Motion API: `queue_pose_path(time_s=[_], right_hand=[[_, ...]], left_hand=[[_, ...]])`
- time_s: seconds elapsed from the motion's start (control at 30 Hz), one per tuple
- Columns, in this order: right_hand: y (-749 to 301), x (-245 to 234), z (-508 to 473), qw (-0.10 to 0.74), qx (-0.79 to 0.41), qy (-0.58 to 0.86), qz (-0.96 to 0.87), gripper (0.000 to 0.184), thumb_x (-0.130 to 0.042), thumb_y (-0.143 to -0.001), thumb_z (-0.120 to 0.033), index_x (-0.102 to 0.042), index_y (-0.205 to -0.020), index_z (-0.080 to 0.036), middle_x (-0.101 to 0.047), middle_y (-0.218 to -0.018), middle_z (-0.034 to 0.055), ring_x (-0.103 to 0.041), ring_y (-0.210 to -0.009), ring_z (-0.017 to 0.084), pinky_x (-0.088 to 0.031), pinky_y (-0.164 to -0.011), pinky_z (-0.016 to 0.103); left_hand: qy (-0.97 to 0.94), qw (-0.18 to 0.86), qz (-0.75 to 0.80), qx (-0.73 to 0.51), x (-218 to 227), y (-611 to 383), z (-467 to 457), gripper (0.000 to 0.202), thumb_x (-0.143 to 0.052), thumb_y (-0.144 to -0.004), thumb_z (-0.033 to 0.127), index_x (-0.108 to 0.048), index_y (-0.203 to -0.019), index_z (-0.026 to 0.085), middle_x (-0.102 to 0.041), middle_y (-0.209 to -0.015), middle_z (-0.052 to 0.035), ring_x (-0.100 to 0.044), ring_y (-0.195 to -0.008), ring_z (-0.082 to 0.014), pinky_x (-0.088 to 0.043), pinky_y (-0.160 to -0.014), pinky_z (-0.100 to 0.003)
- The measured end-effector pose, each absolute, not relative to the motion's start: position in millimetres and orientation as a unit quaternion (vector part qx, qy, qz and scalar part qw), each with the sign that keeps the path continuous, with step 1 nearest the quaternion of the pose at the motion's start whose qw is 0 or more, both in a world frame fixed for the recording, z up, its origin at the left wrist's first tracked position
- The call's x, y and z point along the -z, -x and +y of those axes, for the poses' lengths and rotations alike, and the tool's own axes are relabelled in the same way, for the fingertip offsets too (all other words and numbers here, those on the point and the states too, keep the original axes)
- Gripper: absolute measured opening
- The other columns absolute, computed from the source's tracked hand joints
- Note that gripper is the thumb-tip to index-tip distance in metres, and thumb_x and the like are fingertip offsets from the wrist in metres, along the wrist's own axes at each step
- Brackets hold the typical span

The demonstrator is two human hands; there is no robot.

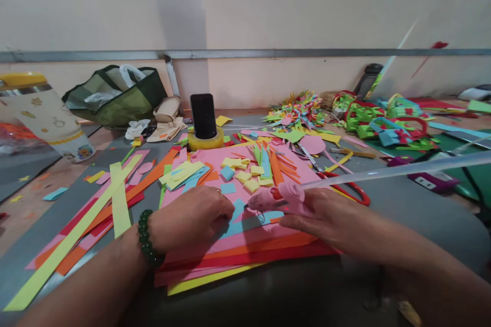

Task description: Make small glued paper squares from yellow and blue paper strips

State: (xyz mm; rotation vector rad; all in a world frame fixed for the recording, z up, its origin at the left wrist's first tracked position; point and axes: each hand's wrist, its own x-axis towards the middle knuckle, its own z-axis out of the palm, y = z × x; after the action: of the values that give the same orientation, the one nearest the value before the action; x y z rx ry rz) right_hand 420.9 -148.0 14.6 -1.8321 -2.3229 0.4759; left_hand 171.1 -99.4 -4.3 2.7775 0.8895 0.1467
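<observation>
My right hand (326,214) grips a pink hot glue gun (268,198) with a long, clear glue stick (383,172) out of its back end. The nozzle points left, close to my left fingertips. My left hand (203,217), with a green bead bracelet on its wrist, is closed with its fingers at a light blue paper strip (245,224) and seems to pinch it; the fingertips are partly hidden. Beneath both hands lies a stack of pink paper (215,251). Small folded yellow pieces (251,185) and blue squares (228,188) sit just beyond.
Paper strips (120,199) lie at left. Red-handled scissors (351,189) rest beyond my right hand. A phone (203,115) stands in a tape roll (206,140). A tumbler (49,117) and green bag (115,97) stand back left; paper crafts (395,120) sit back right.
</observation>
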Motion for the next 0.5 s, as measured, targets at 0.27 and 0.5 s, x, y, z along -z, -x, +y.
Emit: queue_pose_path(time_s=[0.27, 0.5], right_hand=[[-418.0, -17.3, -147.0, 0.088, -0.162, 0.616, -0.766, 0.053, -0.044, -0.079, -0.067, -0.052, -0.063, -0.018, -0.051, -0.059, -0.0004, -0.044, -0.052, 0.012, -0.031, -0.047, 0.024], [-421.2, -17.6, -149.3, 0.102, -0.156, 0.606, -0.774, 0.050, -0.046, -0.079, -0.066, -0.053, -0.064, -0.019, -0.056, -0.063, 0.0013, -0.049, -0.056, 0.014, -0.035, -0.051, 0.025]], left_hand=[[-0.947, 0.111, 0.296, -0.058, 3.4, -171.0, -101.1, 0.018, -0.047, -0.074, 0.009, -0.058, -0.065, 0.018, -0.060, -0.066, -0.0005, -0.051, -0.066, -0.0127, -0.031, -0.058, -0.023], [-0.947, 0.117, 0.290, -0.066, 2.3, -170.6, -101.0, 0.020, -0.048, -0.078, 0.010, -0.062, -0.066, 0.018, -0.063, -0.068, -0.0019, -0.053, -0.066, -0.0141, -0.031, -0.057, -0.025]])
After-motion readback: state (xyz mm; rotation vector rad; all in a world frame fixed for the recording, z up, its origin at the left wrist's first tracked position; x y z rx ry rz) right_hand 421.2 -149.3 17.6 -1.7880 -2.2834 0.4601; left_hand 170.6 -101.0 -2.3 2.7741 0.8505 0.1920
